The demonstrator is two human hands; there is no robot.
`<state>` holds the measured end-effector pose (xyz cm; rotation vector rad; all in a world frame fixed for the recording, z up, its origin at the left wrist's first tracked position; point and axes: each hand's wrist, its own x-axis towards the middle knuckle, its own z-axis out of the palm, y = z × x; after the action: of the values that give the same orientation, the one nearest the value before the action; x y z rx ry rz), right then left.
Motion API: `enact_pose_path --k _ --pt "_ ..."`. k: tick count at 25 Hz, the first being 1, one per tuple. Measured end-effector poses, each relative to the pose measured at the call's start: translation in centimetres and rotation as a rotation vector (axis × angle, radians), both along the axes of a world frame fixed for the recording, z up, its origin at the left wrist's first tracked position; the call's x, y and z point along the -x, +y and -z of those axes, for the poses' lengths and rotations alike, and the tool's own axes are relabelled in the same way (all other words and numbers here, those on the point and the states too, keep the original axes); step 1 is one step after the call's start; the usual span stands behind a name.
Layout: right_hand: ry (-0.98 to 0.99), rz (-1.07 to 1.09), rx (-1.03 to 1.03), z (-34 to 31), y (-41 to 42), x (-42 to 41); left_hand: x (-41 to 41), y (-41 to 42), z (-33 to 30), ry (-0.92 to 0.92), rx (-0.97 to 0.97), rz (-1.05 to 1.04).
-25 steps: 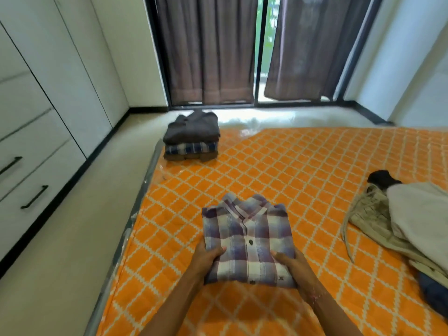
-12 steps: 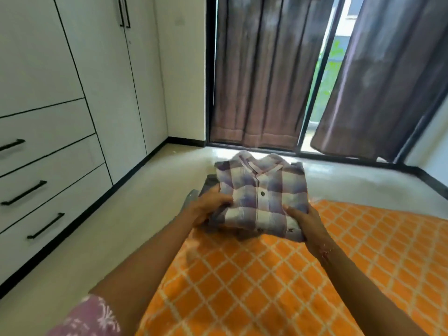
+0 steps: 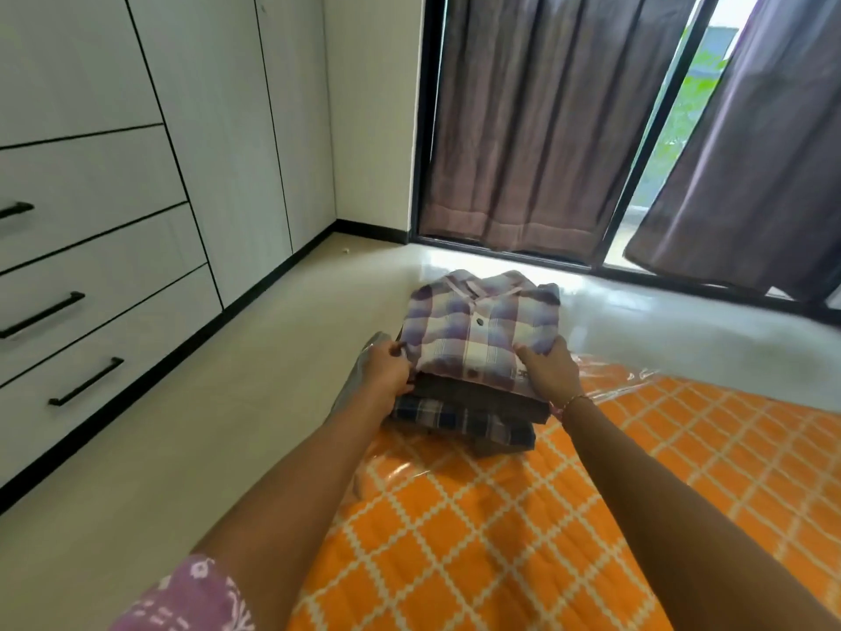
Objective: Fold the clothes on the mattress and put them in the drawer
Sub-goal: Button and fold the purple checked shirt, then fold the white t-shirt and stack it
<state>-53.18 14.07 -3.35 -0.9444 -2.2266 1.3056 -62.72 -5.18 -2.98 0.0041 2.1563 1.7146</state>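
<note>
Folded purple-plaid shirt [image 3: 482,332], soft woven, tops stack [image 3: 468,414] on quilted orange mattress [image 3: 523,516]. Left hand [image 3: 387,373], right hand [image 3: 546,368] grip its near corners. Drawers [image 3: 91,311] at 9 o'clock.

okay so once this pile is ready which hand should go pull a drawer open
Left. The left hand grips the stack's side nearest the white drawers with black bar handles, while the right hand holds the folded purple plaid shirt on the far side.
</note>
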Motion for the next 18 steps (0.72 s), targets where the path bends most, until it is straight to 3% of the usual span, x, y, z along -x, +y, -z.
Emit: enact_pose_path --k 3,6,8,10,14,18 --pt "-0.084 0.045 -0.272 -0.7 -0.1 -1.4 -1.5 -0.6 -1.3 0.228 0.251 -0.059" --pt "-0.105 0.087 -0.617 -1.5 -1.9 -5.3 -4.9 -2.4 -2.2 0.727 0.639 -0.019" --pt "-0.16 0.049 -0.805 -1.5 -3.4 -8.4 -7.7 -3.1 -1.6 0.948 0.712 0.087" --pt "-0.245 0.016 -0.888 -0.9 -5.7 -12.7 -12.3 -3.2 -0.2 0.981 0.739 0.178" --pt "-0.277 -0.031 -1.019 0.0 -10.6 -22.6 -23.3 -3.9 2.0 1.235 0.742 0.333" --pt "-0.376 -0.106 -1.09 -1.7 -12.8 -32.4 -32.1 -7.5 0.8 1.258 0.745 0.435"
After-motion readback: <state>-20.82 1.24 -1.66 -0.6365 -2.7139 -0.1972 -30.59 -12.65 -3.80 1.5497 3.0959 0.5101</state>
